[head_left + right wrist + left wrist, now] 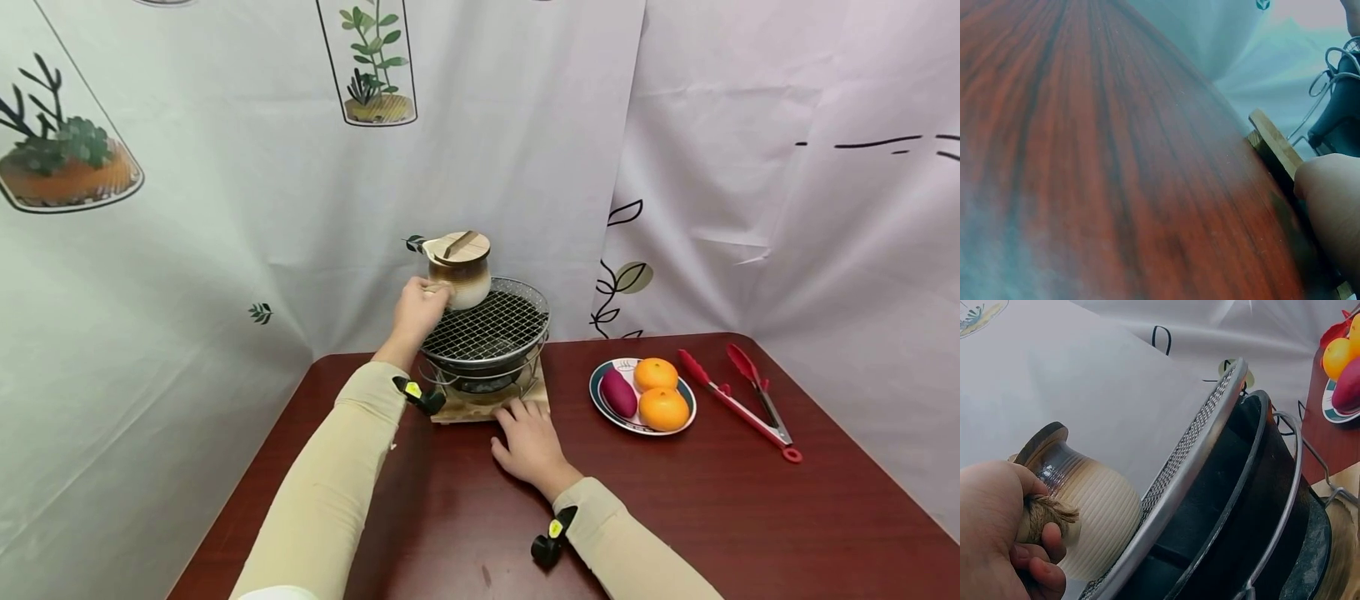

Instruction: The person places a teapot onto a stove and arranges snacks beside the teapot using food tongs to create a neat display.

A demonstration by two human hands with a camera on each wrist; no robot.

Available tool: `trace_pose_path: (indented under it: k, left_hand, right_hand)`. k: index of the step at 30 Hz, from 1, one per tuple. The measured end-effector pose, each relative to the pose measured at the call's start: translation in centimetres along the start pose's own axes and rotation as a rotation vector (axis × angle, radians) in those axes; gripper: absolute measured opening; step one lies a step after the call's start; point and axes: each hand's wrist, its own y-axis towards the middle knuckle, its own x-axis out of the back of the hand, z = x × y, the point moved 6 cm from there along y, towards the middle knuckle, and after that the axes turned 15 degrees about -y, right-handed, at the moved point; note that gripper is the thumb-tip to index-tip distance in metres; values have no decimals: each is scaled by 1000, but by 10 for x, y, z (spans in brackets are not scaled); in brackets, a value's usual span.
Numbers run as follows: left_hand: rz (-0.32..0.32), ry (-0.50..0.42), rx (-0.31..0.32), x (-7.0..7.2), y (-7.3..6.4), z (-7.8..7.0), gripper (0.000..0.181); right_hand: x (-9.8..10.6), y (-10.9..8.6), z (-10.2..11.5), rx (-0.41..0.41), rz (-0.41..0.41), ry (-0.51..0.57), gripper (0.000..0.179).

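Note:
My left hand [422, 310] grips the twine-wrapped side handle of a ribbed brown-and-cream teapot [468, 287] with a wooden lid [465, 247]. The teapot is over the back left of a round charcoal grill's wire mesh [487, 329]; whether its base touches the mesh, I cannot tell. Below the mesh is the black grill bowl [1254, 481] in a wire stand. This stands on a wooden board [480, 408]. My right hand [531, 446] rests at the board's front edge, fingers on the wood. In the right wrist view only part of that hand [1335, 212] shows beside the board.
Right of the grill, a plate [628, 427] holds two oranges [663, 409] and a purple sweet-potato-like item [618, 393]. Red-tipped tongs [750, 421] lie farther right on the dark red table [675, 508]. A printed white curtain [517, 167] hangs close behind the grill.

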Motion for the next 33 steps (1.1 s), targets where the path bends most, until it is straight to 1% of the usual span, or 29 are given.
trace_pose_path:
  k: [5, 10, 14, 17, 23, 25, 30, 33]
  left_hand:
    - [3, 9, 2, -5, -1, -2, 45]
    - [0, 4, -14, -9, -1, -4, 45]
    - [7, -5, -16, -12, 1, -3, 44]
    - [10, -25, -16, -14, 2, -2, 43]
    - [11, -121, -13, -16, 3, -1, 42]
    - [11, -134, -14, -16, 3, -2, 42]
    - [14, -126, -19, -13, 3, -4, 39]
    - [24, -175, -13, -11, 4, -4, 37]
  right_hand:
    - [-2, 0, 0, 1, -5, -7, 37]
    - [-3, 1, 0, 2, -10, -15, 37]
    - [-4, 1, 0, -3, -7, -12, 37]
    - [-4, 1, 0, -5, -6, -9, 37]
    - [-3, 0, -1, -6, -2, -3, 38]
    - [-4, -1, 0, -3, 8, -2, 38]
    - [-3, -1, 1, -4, 18, 4, 38]
    - [-3, -1, 0, -7, 12, 6, 38]
